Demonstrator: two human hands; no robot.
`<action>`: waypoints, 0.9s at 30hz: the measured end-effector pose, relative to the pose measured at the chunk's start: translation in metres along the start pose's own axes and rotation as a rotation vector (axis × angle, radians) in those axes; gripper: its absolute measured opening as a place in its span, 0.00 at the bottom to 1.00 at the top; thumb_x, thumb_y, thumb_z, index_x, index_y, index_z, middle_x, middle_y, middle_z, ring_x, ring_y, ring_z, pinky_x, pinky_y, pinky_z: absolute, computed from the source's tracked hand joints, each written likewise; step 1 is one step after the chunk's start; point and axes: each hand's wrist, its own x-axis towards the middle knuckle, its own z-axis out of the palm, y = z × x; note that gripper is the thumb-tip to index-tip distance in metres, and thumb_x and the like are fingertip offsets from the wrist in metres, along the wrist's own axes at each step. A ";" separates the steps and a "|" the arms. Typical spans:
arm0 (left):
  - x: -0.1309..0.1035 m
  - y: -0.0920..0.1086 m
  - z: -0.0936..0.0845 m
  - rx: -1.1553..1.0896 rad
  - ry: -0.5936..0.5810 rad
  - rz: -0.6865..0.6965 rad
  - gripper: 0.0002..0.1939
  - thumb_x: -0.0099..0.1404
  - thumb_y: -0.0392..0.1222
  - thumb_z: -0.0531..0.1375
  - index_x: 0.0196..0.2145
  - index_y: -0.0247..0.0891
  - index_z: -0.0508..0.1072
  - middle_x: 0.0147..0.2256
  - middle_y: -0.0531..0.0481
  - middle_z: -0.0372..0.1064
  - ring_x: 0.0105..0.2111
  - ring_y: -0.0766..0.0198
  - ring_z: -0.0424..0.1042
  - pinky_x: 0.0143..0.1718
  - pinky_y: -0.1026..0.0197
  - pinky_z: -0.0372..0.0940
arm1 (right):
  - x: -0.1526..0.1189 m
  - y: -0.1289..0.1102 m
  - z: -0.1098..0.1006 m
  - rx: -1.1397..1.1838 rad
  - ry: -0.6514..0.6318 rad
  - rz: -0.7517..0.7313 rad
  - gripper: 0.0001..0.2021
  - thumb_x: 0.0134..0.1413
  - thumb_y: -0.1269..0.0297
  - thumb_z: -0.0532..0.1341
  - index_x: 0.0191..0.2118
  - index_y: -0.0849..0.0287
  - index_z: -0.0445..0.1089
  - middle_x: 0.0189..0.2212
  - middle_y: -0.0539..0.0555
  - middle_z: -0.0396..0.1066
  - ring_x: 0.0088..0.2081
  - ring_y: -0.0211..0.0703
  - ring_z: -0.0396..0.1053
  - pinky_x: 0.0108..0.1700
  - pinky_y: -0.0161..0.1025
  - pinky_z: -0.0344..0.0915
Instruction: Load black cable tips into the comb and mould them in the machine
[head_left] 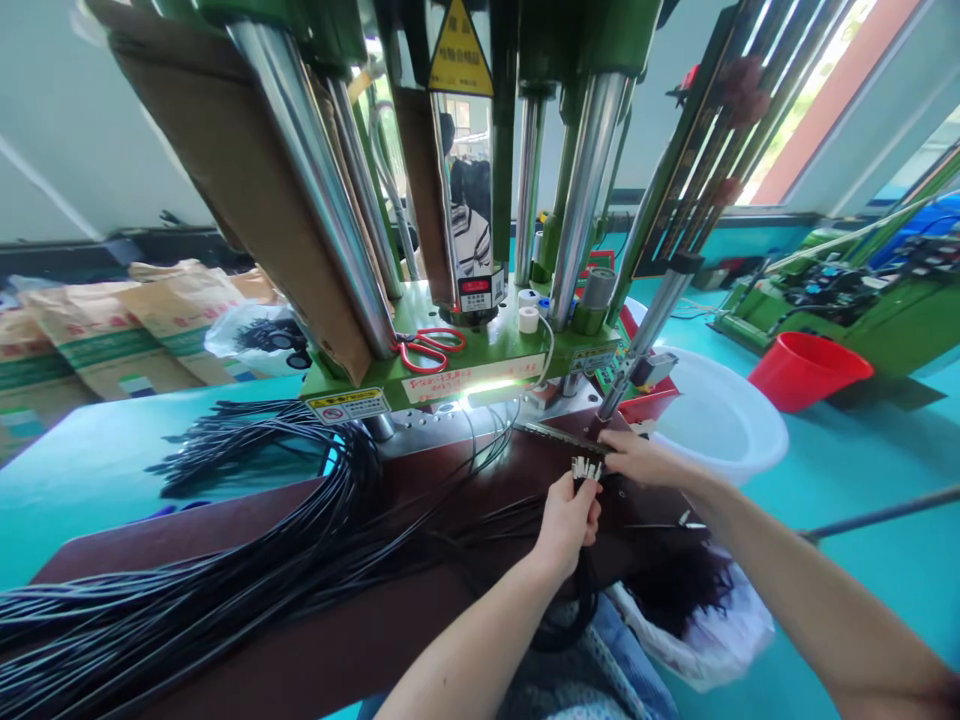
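Observation:
My left hand [571, 525] is closed around a bundle of black cables, whose bare metal connector ends [586, 468] stick up above the fingers. The cables hang down from the fist towards my lap. Just to the right, my right hand [641, 462] has its fingers closed at the near end of a narrow dark metal bar [559, 434]. The bar slants from the press bed to these fingers. Several thin cables [480, 450] run from the lit gap under the green press plate [345, 380] across the brown table [420, 490].
Long black cables [225, 590] cover the table's left side. Red-handled scissors [431, 348] and a white roll [529, 319] lie on the press plate. A white basin [720, 420], a red bucket [810, 370] and a plastic bag of dark scraps [720, 640] are at right. Paper sacks [165, 320] stand behind left.

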 end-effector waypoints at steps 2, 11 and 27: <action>-0.002 -0.003 0.001 0.010 -0.017 0.021 0.17 0.55 0.53 0.55 0.32 0.36 0.58 0.15 0.60 0.50 0.11 0.77 0.45 0.11 0.72 0.37 | -0.025 0.010 0.018 0.134 -0.005 0.070 0.12 0.44 0.68 0.45 0.36 0.63 0.58 0.18 0.47 0.54 0.14 0.31 0.51 0.14 0.30 0.49; -0.003 -0.008 0.006 0.116 -0.062 -0.023 0.18 0.49 0.50 0.60 0.30 0.36 0.57 0.14 0.61 0.49 0.11 0.77 0.44 0.10 0.72 0.39 | -0.056 0.026 0.085 1.060 0.526 -0.006 0.30 0.52 0.47 0.52 0.54 0.66 0.56 0.15 0.44 0.53 0.11 0.28 0.46 0.12 0.29 0.42; 0.000 -0.007 0.004 0.092 -0.165 -0.203 0.21 0.47 0.54 0.61 0.27 0.34 0.61 0.12 0.60 0.48 0.09 0.78 0.42 0.10 0.71 0.37 | -0.044 0.034 0.093 0.885 0.660 -0.105 0.27 0.55 0.51 0.51 0.54 0.66 0.61 0.18 0.48 0.58 0.17 0.30 0.52 0.16 0.29 0.50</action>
